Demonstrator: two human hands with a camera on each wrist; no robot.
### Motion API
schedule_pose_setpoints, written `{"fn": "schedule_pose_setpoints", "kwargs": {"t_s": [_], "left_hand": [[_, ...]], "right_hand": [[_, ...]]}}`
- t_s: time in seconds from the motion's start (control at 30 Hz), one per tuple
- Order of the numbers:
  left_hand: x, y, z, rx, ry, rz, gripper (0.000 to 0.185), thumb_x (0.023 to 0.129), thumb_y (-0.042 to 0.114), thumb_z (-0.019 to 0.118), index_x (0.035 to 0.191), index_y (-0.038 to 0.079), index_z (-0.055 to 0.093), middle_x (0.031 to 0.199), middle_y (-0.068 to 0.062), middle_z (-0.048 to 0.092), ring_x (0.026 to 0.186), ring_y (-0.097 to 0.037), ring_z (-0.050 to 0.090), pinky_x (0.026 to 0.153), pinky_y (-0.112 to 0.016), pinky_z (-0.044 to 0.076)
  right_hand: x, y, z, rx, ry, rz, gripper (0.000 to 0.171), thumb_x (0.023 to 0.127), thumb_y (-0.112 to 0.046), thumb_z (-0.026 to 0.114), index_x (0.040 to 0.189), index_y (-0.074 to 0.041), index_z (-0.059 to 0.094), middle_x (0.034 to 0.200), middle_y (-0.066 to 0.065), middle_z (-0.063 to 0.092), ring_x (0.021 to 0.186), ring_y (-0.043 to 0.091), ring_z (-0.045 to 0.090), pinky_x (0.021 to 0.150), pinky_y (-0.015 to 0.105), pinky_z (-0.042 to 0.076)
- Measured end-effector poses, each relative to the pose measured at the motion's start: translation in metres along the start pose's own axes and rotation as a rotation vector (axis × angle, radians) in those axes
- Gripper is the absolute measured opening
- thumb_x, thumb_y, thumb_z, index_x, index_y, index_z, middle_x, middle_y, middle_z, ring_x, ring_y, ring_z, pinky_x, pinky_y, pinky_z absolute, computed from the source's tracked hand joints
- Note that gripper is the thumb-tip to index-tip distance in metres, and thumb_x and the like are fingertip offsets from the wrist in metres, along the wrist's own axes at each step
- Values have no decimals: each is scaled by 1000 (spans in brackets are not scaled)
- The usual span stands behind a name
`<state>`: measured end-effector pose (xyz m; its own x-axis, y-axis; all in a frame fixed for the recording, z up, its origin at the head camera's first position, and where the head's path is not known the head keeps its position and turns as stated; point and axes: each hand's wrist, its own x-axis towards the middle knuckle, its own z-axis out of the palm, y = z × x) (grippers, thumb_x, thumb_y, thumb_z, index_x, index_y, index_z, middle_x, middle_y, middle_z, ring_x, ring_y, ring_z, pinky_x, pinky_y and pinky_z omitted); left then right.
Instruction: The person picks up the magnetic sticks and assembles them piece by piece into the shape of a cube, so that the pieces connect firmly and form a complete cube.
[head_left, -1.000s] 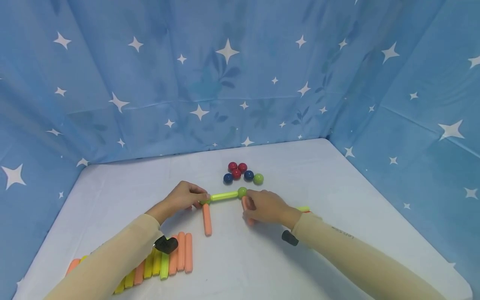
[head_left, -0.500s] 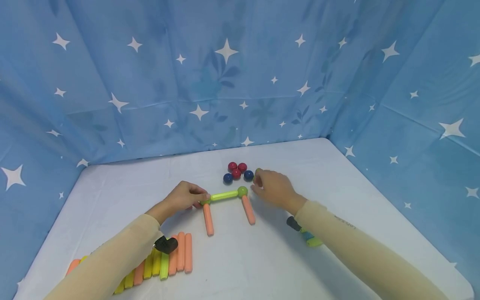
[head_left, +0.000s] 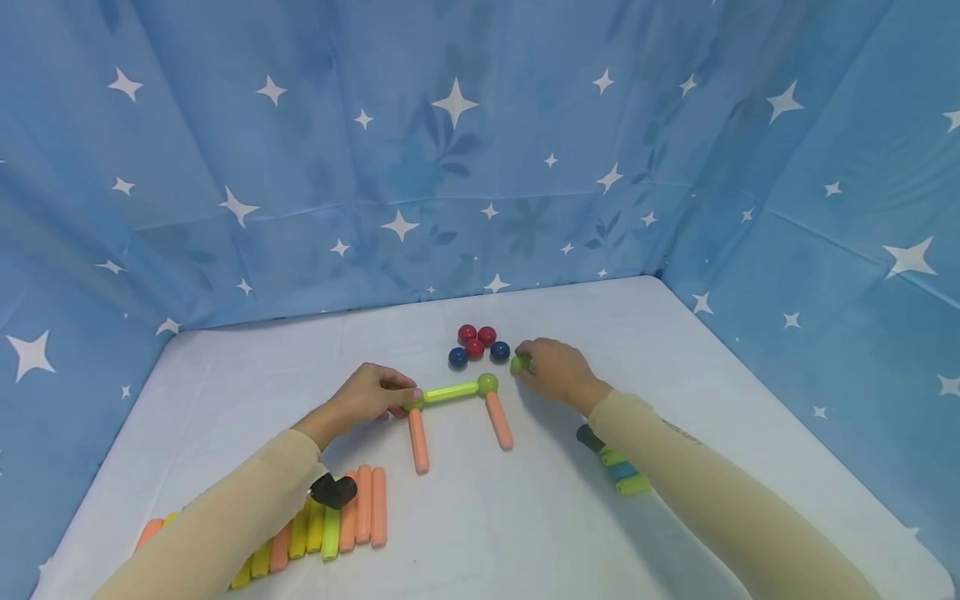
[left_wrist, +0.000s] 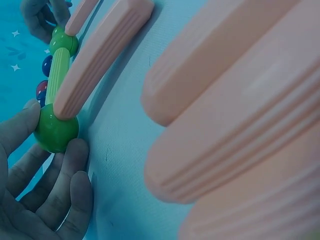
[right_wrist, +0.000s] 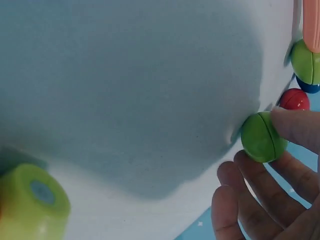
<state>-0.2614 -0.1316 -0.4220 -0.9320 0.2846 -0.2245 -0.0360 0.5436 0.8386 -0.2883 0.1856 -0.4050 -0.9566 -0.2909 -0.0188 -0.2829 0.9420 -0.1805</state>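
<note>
The right hand (head_left: 558, 371) now pinches a loose green ball (right_wrist: 262, 136) on the worktop (head_left: 675, 367), having left the orange stick (head_left: 498, 421). The left hand (head_left: 371, 396) still pinches the frame's corner ball (left_wrist: 56, 132); another joint seems due.

We see a white worktop (head_left: 525, 533) backed by a blue cloth (head_left: 300, 167) patterned with white stars. A lime-green stick (head_left: 448, 392) joins two green balls, and two orange sticks (head_left: 498, 420) hang off them. Behind lie two red balls (head_left: 477, 336) and two dark blue balls (head_left: 499, 351). Another green ball (head_left: 519, 364) is loose. Our sleeves (head_left: 225, 517) are beige.
</note>
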Motion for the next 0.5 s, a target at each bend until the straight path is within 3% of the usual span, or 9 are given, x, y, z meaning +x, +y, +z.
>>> {"fn": "schedule_pose_setpoints", "kwargs": {"t_s": [0.17,0.3,0.4,0.5], "left_hand": [[0,3,0,10,-6,-4,30,95,31,73,115,7,75,93,-1,74,82,-19,70,67,-33,53],[1,3,-1,7,1,-9,30,96,30,73,114,7,75,93,-2,74,82,-19,69,67,-32,53],[2,3,-1,10,6,-19,31,96,32,73,114,7,75,93,-2,73,81,-18,69,67,-32,53],[2,4,0,25,12,-22,32,96,33,72,114,7,76,93,-1,73,80,-17,68,67,-33,53]], "right_hand": [[-2,-1,-1,30,37,19,36,92,-27,74,124,-11,70,112,5,72,107,27,66,92,46,52],[-11,-17,-5,113,132,-46,37,85,-27,81,120,-15,71,105,-3,70,95,19,65,81,38,54],[-24,-42,-7,155,106,-167,36,84,-29,84,116,-20,71,99,-10,67,88,12,62,76,31,51],[-42,-72,-5,102,28,-373,29,87,-38,80,111,-23,74,96,-15,67,83,5,60,73,24,50]]}}
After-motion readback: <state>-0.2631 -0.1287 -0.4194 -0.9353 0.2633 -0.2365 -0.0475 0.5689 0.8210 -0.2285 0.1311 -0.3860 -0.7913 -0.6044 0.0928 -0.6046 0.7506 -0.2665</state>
